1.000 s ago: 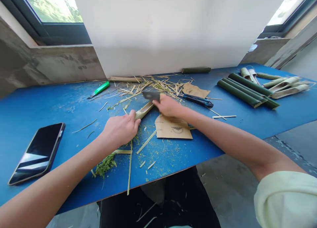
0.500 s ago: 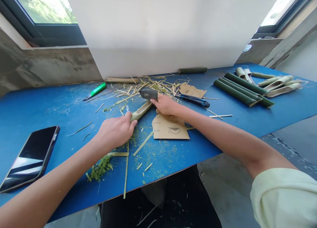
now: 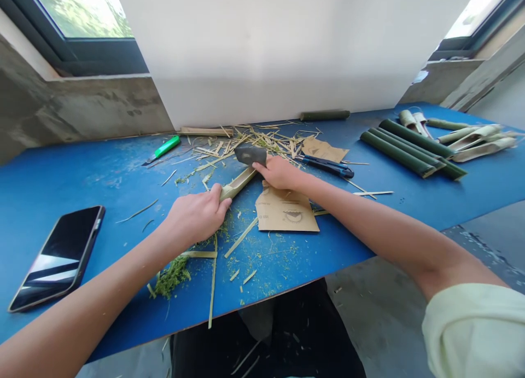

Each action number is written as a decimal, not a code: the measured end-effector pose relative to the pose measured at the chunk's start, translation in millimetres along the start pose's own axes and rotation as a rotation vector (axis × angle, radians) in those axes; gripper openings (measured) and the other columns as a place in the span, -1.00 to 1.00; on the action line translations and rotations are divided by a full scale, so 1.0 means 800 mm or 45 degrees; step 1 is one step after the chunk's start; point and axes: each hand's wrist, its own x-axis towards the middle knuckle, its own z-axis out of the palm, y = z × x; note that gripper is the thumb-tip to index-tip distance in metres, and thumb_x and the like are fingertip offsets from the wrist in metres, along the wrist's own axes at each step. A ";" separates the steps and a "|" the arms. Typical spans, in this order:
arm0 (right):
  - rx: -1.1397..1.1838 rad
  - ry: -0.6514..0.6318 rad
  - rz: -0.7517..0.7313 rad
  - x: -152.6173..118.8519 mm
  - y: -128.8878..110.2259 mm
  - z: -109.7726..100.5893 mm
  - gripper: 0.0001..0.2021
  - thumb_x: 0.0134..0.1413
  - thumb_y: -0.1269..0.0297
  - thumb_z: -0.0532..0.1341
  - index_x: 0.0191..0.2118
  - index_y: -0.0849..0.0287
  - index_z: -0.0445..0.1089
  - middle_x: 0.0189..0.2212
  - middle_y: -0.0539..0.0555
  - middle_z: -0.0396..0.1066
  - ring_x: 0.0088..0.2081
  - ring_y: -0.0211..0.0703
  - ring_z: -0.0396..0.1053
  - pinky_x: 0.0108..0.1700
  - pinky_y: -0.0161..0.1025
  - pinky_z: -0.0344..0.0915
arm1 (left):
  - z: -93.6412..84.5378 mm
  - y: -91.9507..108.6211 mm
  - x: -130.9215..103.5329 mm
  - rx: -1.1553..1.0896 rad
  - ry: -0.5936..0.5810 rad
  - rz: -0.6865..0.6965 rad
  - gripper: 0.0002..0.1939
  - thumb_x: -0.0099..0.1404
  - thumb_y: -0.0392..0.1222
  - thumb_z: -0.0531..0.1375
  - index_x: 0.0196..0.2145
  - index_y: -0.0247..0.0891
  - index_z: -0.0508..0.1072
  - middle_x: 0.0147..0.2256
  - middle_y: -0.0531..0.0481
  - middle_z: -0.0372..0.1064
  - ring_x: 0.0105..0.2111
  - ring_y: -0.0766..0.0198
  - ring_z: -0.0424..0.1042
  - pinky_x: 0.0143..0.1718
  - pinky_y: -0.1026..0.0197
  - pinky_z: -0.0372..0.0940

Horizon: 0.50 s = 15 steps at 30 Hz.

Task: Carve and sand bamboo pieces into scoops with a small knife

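My left hand [image 3: 200,214] is closed around the near end of a pale, hollowed bamboo piece [image 3: 238,183], which slants away toward the right. At its far end, my right hand [image 3: 281,173] grips a dark piece of sandpaper [image 3: 248,155] between thumb and fingers. Whether the sandpaper touches the bamboo there, I cannot tell. Below my right wrist lies a brown sheet of sandpaper [image 3: 287,215], printed backing up. Green bamboo shavings [image 3: 174,277] and fine dust are heaped beside my left forearm.
Bamboo splinters [image 3: 262,140] litter the table's back. Nearby lie a green utility knife [image 3: 164,147], a black-and-blue cutter [image 3: 328,166] and a torn brown paper piece [image 3: 324,149]. A phone [image 3: 59,255] lies left; green bamboo lengths [image 3: 404,151] and carved bamboo pieces [image 3: 478,139] lie right.
The whole view has shifted slightly, so everything appears a little further right. Both hands keep their holds on the bamboo and the sandpaper, with little visible movement.
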 end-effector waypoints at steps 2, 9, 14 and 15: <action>0.014 -0.018 -0.103 -0.001 0.000 0.002 -0.67 0.50 0.15 0.10 0.08 0.22 0.51 -0.01 0.28 0.61 0.00 0.06 0.54 0.11 -0.04 0.39 | 0.000 0.001 0.000 -0.009 0.018 0.002 -0.51 0.59 0.06 -0.17 0.14 -0.28 0.35 -0.09 -0.32 0.62 -0.13 -0.22 0.65 -0.20 -0.05 0.46; 0.011 -0.008 -0.057 -0.002 -0.016 0.003 -0.67 0.51 0.18 0.08 0.03 0.25 0.53 0.00 0.29 0.60 0.00 0.06 0.53 0.11 -0.04 0.37 | 0.002 0.000 0.001 -0.029 0.017 -0.013 -0.50 0.58 0.09 -0.18 0.12 -0.26 0.36 -0.13 -0.31 0.63 -0.15 -0.25 0.65 -0.23 -0.08 0.46; 0.074 -0.081 -0.155 -0.026 -0.043 0.013 -0.62 0.53 0.08 0.06 0.01 0.25 0.50 0.02 0.30 0.57 0.03 0.07 0.50 0.10 -0.05 0.37 | 0.003 0.000 0.003 -0.037 0.078 -0.109 -0.49 0.56 0.15 -0.14 0.00 -0.25 0.43 -0.06 -0.33 0.63 -0.07 -0.27 0.62 -0.18 -0.08 0.45; 0.089 -0.081 -0.157 -0.029 -0.044 0.014 -0.62 0.53 0.06 0.05 0.02 0.23 0.50 0.01 0.28 0.57 0.01 0.07 0.51 0.09 -0.05 0.37 | 0.003 0.001 0.002 -0.036 0.078 -0.117 -0.49 0.55 0.17 -0.13 -0.01 -0.23 0.44 -0.05 -0.31 0.63 -0.06 -0.27 0.62 -0.18 -0.07 0.45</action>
